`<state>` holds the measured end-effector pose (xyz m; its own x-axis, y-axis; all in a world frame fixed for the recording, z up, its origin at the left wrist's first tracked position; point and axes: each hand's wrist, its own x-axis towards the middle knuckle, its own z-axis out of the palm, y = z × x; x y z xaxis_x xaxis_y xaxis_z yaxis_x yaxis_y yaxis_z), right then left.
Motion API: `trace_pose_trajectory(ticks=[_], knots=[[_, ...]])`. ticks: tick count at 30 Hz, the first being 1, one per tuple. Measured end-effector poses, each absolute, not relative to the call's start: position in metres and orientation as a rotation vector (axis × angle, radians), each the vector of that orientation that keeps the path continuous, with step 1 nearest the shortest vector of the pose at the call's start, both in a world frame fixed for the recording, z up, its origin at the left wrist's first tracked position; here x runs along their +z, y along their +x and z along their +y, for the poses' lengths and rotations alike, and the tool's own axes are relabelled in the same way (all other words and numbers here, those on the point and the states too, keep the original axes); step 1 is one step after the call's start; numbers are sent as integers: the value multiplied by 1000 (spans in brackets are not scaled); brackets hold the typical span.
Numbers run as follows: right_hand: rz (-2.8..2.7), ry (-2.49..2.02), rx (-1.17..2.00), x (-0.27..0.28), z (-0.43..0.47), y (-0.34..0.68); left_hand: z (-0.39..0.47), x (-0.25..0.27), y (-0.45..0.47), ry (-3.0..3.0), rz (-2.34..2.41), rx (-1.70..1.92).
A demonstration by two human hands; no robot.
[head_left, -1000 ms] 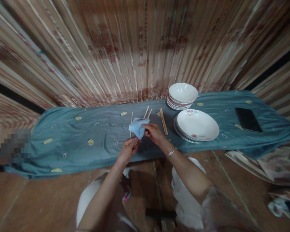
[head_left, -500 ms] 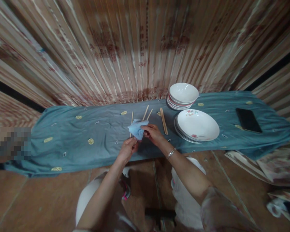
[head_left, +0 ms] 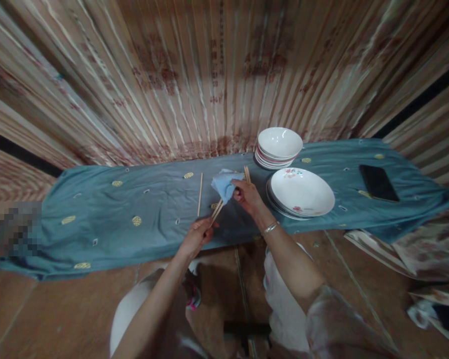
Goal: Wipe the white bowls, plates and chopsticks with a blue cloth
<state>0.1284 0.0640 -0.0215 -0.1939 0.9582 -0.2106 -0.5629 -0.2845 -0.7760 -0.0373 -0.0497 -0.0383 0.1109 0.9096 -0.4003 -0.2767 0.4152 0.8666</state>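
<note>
My left hand (head_left: 199, 235) is closed around the near ends of a pair of wooden chopsticks (head_left: 217, 209), which point up and away to the right. A light blue cloth (head_left: 225, 184) is wrapped over their upper part, pinched by my right hand (head_left: 248, 196). The far tips are hidden under the cloth. One loose chopstick (head_left: 200, 194) lies on the table left of the cloth. More chopsticks (head_left: 247, 174) lie just behind my right hand, partly covered by it.
A stack of white bowls (head_left: 280, 143) stands at the back, with stacked floral plates (head_left: 303, 193) in front. A black phone-like slab (head_left: 379, 183) lies to the right. A blue-green patterned cloth (head_left: 108, 209) covers the narrow table; a printed curtain (head_left: 194, 75) hangs behind.
The cloth has slid up along the chopsticks, away from my left hand. My right hand has moved up and right with it, now overlapping the chopsticks lying by the plates.
</note>
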Motion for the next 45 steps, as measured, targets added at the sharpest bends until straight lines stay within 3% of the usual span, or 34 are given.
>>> trace_pose_trajectory(ticks=[45], knots=[[-910,-815,1919,-43,21,85,-33,-48,-29,851,1261,1143]])
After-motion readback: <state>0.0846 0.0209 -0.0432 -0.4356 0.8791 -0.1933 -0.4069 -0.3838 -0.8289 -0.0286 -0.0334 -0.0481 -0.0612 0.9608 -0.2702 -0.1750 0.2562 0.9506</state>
